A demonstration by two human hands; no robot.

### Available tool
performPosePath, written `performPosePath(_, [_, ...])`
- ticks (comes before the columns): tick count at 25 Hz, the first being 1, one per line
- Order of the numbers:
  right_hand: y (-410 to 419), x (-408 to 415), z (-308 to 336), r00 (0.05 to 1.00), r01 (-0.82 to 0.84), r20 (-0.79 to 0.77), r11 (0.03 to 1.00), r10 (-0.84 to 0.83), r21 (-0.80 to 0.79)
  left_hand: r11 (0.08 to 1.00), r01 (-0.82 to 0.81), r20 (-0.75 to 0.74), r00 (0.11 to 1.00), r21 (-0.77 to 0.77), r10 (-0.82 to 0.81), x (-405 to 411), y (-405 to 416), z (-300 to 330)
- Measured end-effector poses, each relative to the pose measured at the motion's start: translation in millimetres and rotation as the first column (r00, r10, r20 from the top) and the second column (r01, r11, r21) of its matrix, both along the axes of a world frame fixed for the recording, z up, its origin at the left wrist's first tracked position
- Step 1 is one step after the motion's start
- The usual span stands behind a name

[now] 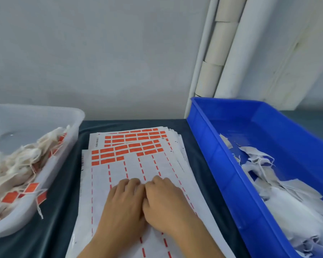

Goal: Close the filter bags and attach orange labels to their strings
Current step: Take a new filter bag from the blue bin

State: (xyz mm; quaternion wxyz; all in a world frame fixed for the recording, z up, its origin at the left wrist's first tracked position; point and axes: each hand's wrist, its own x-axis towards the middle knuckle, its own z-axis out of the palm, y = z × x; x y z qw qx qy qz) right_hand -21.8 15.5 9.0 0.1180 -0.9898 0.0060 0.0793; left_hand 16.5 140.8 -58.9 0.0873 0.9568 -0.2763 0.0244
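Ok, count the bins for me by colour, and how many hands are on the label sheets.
Clear bin, holding the labelled bags: 1
Blue bin, holding the unlabelled bags: 1
Hands resting together on the label sheets, left hand and right hand: 2
Total: 4

**Sheets between two bins on the counter**

A stack of label sheets lies in the middle of the counter, its far sheets fanned out behind the top one. The remaining labels sit on the far part of the sheets. To the left of the stack stands a tub holding labelled filter bags, some hanging over its near rim. To the right stands a crate with unlabelled filter bags piled in its near end. Both hands rest side by side, touching, on the near part of the top sheet: left hand, right hand. Behind the crate, rolls lean against the wall.
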Motion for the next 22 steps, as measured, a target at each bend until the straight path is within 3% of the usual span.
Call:
performPosePath(4, [-3.8,8.4,0.6,0.998,-0.048,-0.035,0.998,0.047,-0.045,1.0,0.017,0.036,0.999,-0.006,-0.017,0.3,4.6,0.5])
performPosePath(8, [-31.5,25.6,28.1,0.996,-0.01,-0.083,0.999,0.015,0.053,0.998,0.046,0.025,0.999,0.044,-0.047,2.2,1.8,1.7])
performPosePath(12, [-86.9,44.3,74.7,0.984,0.112,0.135,0.993,-0.115,0.028,0.992,0.124,-0.012,0.992,0.011,-0.124,14.2,1.8,0.7])
performPosePath(15, [-138.8,48.6,93.8,0.899,0.276,0.346,0.961,-0.27,0.032,0.99,0.14,-0.023,0.99,-0.013,-0.14,18.4,7.3,-1.7])
performPosePath(17, [-174.8,49.8,90.1,0.821,0.41,0.403,0.909,-0.405,0.079,0.99,0.136,-0.031,0.99,-0.032,-0.137,17.4,9.9,-4.5])
performPosePath(19, [-205.0,49.0,76.3,0.792,0.505,0.32,0.852,-0.52,0.135,0.99,0.137,-0.045,0.989,-0.039,-0.139,16.8,9.7,-6.6])
performPosePath(22, [-229.8,48.3,47.2,0.842,0.527,0.048,0.838,-0.538,0.144,0.991,0.129,-0.069,0.989,-0.047,-0.132,16.8,10.3,-8.5])
